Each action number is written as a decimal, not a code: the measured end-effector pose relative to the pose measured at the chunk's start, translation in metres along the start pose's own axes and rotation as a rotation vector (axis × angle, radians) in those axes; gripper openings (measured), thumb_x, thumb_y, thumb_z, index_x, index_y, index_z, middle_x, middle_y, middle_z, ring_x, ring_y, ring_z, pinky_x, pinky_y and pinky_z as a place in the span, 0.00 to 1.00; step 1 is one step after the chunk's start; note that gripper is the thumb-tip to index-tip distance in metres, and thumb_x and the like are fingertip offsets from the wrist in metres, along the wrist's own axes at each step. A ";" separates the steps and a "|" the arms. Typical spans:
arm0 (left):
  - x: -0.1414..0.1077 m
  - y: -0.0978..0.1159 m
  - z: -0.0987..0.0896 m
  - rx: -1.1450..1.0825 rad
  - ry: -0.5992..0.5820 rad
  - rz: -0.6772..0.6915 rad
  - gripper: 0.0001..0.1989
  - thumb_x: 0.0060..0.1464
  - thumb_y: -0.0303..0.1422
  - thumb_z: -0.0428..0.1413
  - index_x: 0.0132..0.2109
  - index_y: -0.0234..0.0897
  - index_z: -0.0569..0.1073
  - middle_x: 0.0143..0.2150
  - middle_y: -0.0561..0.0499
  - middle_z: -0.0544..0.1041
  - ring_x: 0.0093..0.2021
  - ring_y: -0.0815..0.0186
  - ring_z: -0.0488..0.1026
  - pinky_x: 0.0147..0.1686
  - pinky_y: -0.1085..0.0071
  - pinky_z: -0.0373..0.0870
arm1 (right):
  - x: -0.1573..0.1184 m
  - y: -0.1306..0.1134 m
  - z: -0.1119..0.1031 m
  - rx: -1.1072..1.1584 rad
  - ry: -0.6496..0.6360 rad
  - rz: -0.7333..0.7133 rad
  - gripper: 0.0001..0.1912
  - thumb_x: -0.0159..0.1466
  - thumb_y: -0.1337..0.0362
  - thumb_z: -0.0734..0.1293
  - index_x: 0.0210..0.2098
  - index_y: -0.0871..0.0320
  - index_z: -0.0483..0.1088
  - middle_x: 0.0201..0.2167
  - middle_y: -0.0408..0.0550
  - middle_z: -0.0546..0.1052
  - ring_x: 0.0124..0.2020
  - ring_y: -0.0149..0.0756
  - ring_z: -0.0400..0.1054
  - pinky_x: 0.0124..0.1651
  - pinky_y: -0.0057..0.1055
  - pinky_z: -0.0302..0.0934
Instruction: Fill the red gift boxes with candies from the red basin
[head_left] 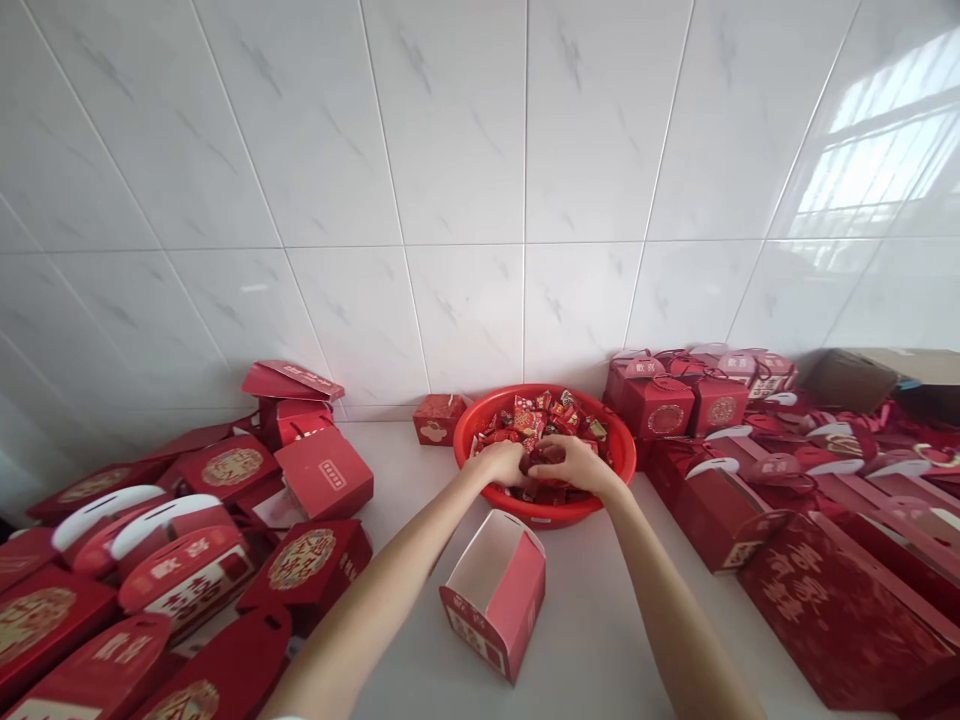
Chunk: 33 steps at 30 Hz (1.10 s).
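Note:
A round red basin (621,465) holds many wrapped candies (529,420), mostly red. Both hands reach into it from the front. My left hand (504,464) is among the candies with its fingertips hidden; what it holds, if anything, cannot be made out. Facing it, my right hand (574,464) curves over the candies, fingers bent and apart, with nothing visible held in them. Between my forearms, in front of the basin, an open-topped red and pink box (517,610) stands upright on the white table (592,610).
Red gift boxes (305,560) are piled on the left. More red boxes (705,500) and handled boxes (660,405) crowd the right, with a brown carton (847,380) behind. A small red box (437,420) sits left of the basin, near the tiled wall (465,300).

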<state>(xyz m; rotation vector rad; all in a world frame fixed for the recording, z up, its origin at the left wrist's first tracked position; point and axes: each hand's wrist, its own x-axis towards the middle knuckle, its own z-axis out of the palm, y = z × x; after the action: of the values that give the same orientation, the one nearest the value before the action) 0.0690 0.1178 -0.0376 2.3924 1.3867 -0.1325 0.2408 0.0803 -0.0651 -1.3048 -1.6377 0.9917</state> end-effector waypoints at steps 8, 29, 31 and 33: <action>0.001 -0.009 0.007 -0.248 0.312 -0.016 0.06 0.50 0.29 0.60 0.37 0.38 0.79 0.35 0.48 0.82 0.38 0.58 0.77 0.36 0.70 0.68 | -0.001 0.001 -0.003 -0.086 -0.167 0.087 0.44 0.33 0.71 0.79 0.52 0.52 0.76 0.46 0.47 0.80 0.52 0.49 0.71 0.52 0.36 0.64; 0.031 0.026 -0.012 -1.024 0.415 0.326 0.19 0.48 0.42 0.65 0.42 0.32 0.80 0.41 0.44 0.82 0.41 0.61 0.77 0.44 0.67 0.72 | -0.004 -0.012 -0.015 0.979 0.271 0.068 0.23 0.38 0.71 0.81 0.33 0.59 0.74 0.31 0.46 0.80 0.34 0.41 0.76 0.33 0.37 0.76; 0.038 0.027 -0.013 -0.955 0.410 0.344 0.19 0.55 0.42 0.60 0.47 0.32 0.79 0.43 0.44 0.82 0.41 0.62 0.78 0.43 0.68 0.72 | -0.001 -0.008 -0.018 1.018 0.406 0.058 0.22 0.38 0.73 0.80 0.31 0.58 0.73 0.29 0.44 0.80 0.31 0.38 0.76 0.30 0.33 0.75; 0.044 0.026 -0.013 -0.845 0.391 0.351 0.18 0.59 0.40 0.56 0.50 0.34 0.78 0.43 0.45 0.82 0.42 0.62 0.77 0.43 0.69 0.72 | 0.003 -0.003 -0.022 1.049 0.524 0.038 0.20 0.40 0.73 0.79 0.30 0.57 0.71 0.28 0.41 0.79 0.31 0.34 0.75 0.29 0.28 0.74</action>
<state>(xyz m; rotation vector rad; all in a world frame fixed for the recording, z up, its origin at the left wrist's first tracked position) 0.1119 0.1467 -0.0298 1.9087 0.8601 0.8729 0.2599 0.0844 -0.0534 -0.7451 -0.5196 1.1546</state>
